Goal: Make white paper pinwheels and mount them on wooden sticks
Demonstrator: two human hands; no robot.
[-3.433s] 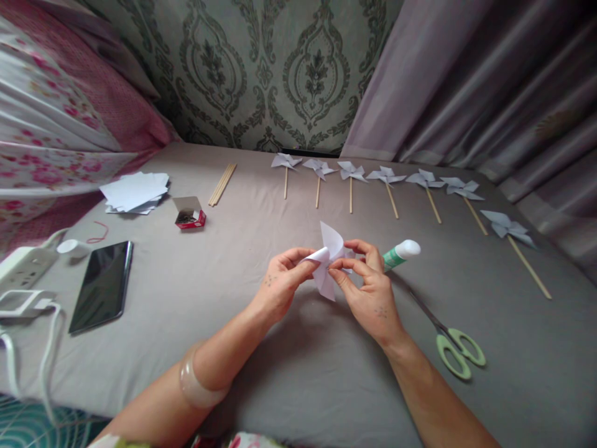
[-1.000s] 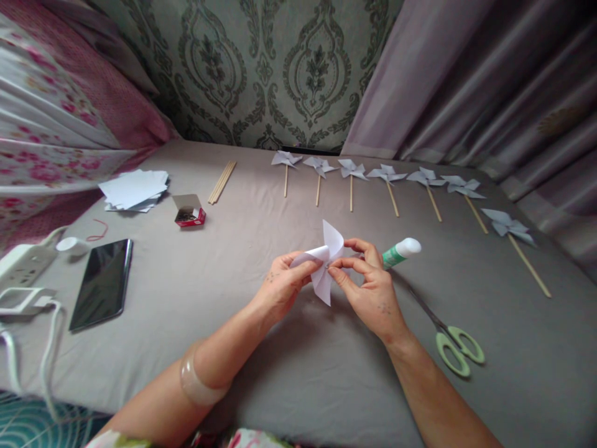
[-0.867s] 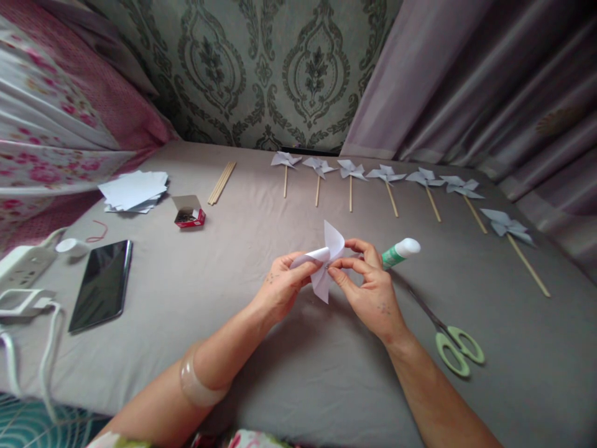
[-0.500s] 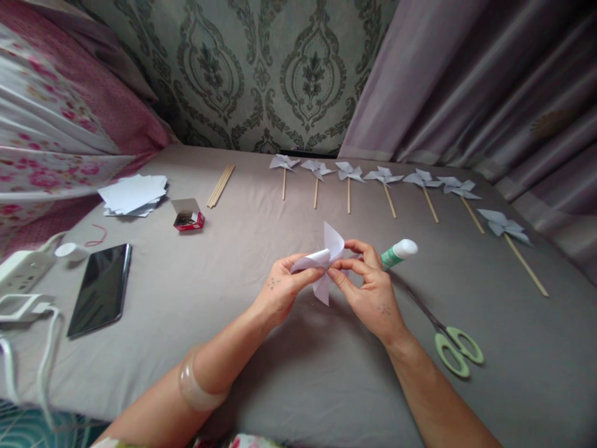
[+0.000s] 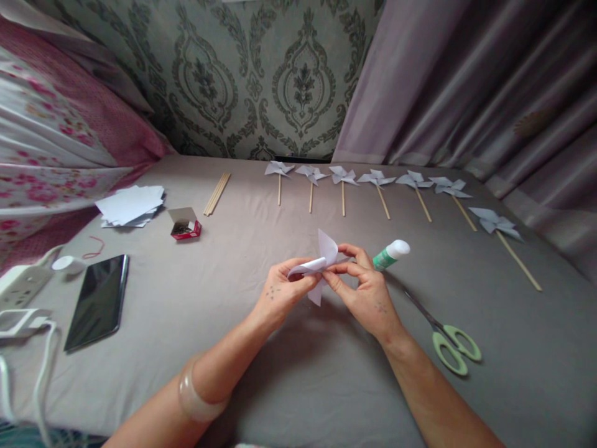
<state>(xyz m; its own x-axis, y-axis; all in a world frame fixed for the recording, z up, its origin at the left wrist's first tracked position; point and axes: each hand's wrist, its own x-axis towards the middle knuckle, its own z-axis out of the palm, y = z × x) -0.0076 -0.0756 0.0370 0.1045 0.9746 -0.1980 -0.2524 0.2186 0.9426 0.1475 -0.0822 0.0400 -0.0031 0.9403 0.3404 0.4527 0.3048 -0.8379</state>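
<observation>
On the grey bedsheet [image 5: 186,298], seven finished pinwheels [image 5: 342,176] line the far edge; green scissors [image 5: 450,345] and a glue stick [image 5: 390,254] lie right of you. Your left hand [image 5: 280,292] and right hand [image 5: 366,292] pinch a white paper pinwheel [image 5: 321,261] at centre. Since earlier, it tilts flatter.
</observation>
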